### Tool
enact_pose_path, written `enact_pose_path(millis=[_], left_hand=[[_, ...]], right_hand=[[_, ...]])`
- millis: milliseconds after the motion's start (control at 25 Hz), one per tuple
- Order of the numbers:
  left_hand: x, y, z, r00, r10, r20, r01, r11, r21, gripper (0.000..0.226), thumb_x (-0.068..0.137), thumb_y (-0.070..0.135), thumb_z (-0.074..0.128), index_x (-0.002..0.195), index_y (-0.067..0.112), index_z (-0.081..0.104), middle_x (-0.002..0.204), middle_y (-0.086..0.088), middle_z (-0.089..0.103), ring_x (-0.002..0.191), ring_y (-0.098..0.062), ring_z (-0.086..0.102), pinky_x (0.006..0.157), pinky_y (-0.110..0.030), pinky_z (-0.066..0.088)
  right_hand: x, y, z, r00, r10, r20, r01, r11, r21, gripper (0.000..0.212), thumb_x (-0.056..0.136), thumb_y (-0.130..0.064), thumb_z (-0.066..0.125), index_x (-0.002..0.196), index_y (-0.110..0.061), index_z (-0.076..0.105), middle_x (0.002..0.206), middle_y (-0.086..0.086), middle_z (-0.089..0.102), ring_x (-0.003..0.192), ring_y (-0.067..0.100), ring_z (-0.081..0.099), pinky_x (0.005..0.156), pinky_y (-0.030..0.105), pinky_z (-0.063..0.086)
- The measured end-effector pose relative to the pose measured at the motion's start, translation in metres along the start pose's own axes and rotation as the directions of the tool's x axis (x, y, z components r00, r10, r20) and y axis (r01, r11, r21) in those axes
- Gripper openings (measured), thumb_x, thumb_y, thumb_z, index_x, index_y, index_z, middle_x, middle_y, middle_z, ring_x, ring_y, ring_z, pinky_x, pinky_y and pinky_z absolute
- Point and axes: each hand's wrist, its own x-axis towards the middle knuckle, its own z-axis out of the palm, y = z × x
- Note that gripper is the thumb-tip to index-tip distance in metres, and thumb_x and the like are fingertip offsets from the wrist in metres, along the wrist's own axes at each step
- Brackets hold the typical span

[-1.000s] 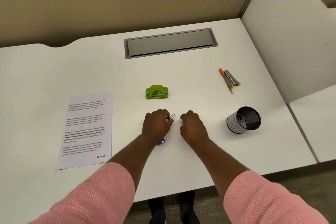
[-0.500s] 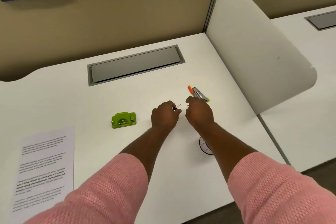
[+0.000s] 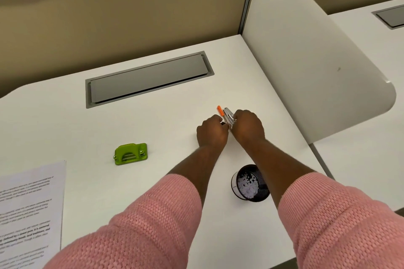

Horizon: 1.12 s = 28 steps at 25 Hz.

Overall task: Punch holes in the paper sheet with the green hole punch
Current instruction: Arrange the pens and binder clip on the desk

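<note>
Hands were together at far right part of white desk [image 3: 153, 120], backs toward camera. Left hand [image 3: 211, 133] was curled, something small and dark at its fingertips; what exactly, cannot tell. Right hand [image 3: 248, 125] was curled at pens [image 3: 227, 116]; whether it gripped them, cannot tell. Green hole punch [image 3: 130, 153] sat alone on desk, well left of hands, untouched. Paper sheet [image 3: 28, 209] lay flat at left edge, near punch. Mesh cup [image 3: 250, 182] stood between forearms.
</note>
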Motion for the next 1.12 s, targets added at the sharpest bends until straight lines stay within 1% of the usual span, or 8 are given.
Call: enact_pose_path(millis=[120, 240, 400, 560, 640, 760, 920, 1120], left_hand=[[-0.001, 0.001, 0.006, 0.999, -0.004, 0.036, 0.005, 1.000, -0.026, 0.027, 0.084, 0.032, 0.065, 0.108, 0.022, 0.071, 0.103, -0.004, 0.076, 0.095, -0.030, 0.070, 0.081, -0.035, 0.054], [-0.008, -0.002, 0.003, 0.998, 0.056, 0.038, -0.056, 0.998, 0.005, 0.032, 0.087, 0.032, 0.066, 0.117, 0.024, 0.069, 0.112, -0.001, 0.075, 0.103, -0.026, 0.068, 0.088, -0.035, 0.051], [-0.023, -0.017, -0.017, 0.992, 0.119, 0.051, -0.121, 0.992, 0.045, 0.037, 0.090, 0.037, 0.066, 0.124, 0.024, 0.063, 0.122, 0.002, 0.069, 0.113, -0.021, 0.063, 0.099, -0.038, 0.043], [-0.047, -0.039, -0.044, 0.987, 0.154, 0.040, -0.159, 0.976, 0.148, 0.044, 0.090, 0.044, 0.065, 0.129, 0.024, 0.060, 0.132, 0.003, 0.062, 0.123, -0.021, 0.056, 0.102, -0.038, 0.036], [-0.061, -0.053, -0.059, 0.981, 0.192, 0.014, -0.192, 0.965, 0.181, 0.050, 0.089, 0.047, 0.065, 0.132, 0.023, 0.058, 0.137, 0.002, 0.059, 0.129, -0.022, 0.051, 0.105, -0.038, 0.034], [-0.081, -0.079, -0.082, 0.971, 0.240, 0.005, -0.235, 0.945, 0.227, 0.059, 0.089, 0.050, 0.063, 0.139, 0.020, 0.053, 0.150, -0.002, 0.050, 0.142, -0.022, 0.039, 0.113, -0.041, 0.030], [-0.107, -0.112, -0.115, 0.972, 0.233, 0.022, -0.228, 0.926, 0.301, 0.069, 0.093, 0.059, 0.051, 0.149, 0.019, 0.040, 0.162, -0.003, 0.032, 0.153, -0.023, 0.020, 0.122, -0.047, 0.019], [-0.147, -0.162, -0.153, 0.966, 0.258, -0.001, -0.239, 0.895, 0.377, 0.079, 0.095, 0.067, 0.038, 0.157, 0.019, 0.026, 0.167, -0.002, 0.018, 0.155, -0.021, 0.009, 0.124, -0.047, 0.011]], right_hand=[[0.001, 0.004, 0.001, 1.000, 0.011, -0.005, -0.011, 1.000, 0.009, 0.025, 0.084, -0.006, 0.057, 0.107, -0.010, 0.067, 0.102, 0.011, 0.068, 0.093, 0.031, 0.063, 0.073, 0.037, 0.055], [-0.002, 0.009, -0.004, 1.000, -0.016, -0.026, 0.016, 1.000, 0.020, 0.027, 0.088, -0.004, 0.054, 0.112, -0.009, 0.066, 0.109, 0.012, 0.065, 0.099, 0.031, 0.062, 0.079, 0.040, 0.056], [-0.020, 0.007, -0.011, 0.999, -0.038, -0.030, 0.038, 0.999, -0.015, 0.029, 0.088, -0.003, 0.053, 0.114, -0.008, 0.066, 0.110, 0.013, 0.063, 0.101, 0.031, 0.060, 0.078, 0.040, 0.055], [-0.047, -0.010, -0.012, 0.997, -0.068, -0.041, 0.067, 0.998, -0.022, 0.033, 0.089, -0.009, 0.054, 0.120, -0.010, 0.062, 0.110, 0.009, 0.060, 0.102, 0.028, 0.058, 0.073, 0.037, 0.053], [-0.064, -0.021, -0.011, 0.993, -0.105, -0.062, 0.103, 0.994, -0.036, 0.035, 0.088, -0.014, 0.056, 0.123, -0.014, 0.061, 0.116, 0.006, 0.060, 0.106, 0.027, 0.057, 0.075, 0.036, 0.050], [-0.087, -0.038, -0.011, 0.983, -0.163, -0.083, 0.160, 0.986, -0.037, 0.037, 0.088, -0.020, 0.059, 0.125, -0.016, 0.061, 0.133, 0.005, 0.058, 0.118, 0.028, 0.055, 0.086, 0.039, 0.049], [-0.119, -0.056, -0.005, 0.961, -0.253, -0.111, 0.251, 0.967, -0.029, 0.046, 0.089, -0.026, 0.062, 0.132, -0.010, 0.057, 0.139, 0.009, 0.054, 0.129, 0.032, 0.050, 0.097, 0.042, 0.046], [-0.168, -0.079, 0.020, 0.938, -0.339, -0.078, 0.338, 0.941, -0.030, 0.061, 0.096, -0.038, 0.056, 0.147, -0.008, 0.043, 0.157, 0.013, 0.036, 0.147, 0.030, 0.030, 0.120, 0.044, 0.025]])
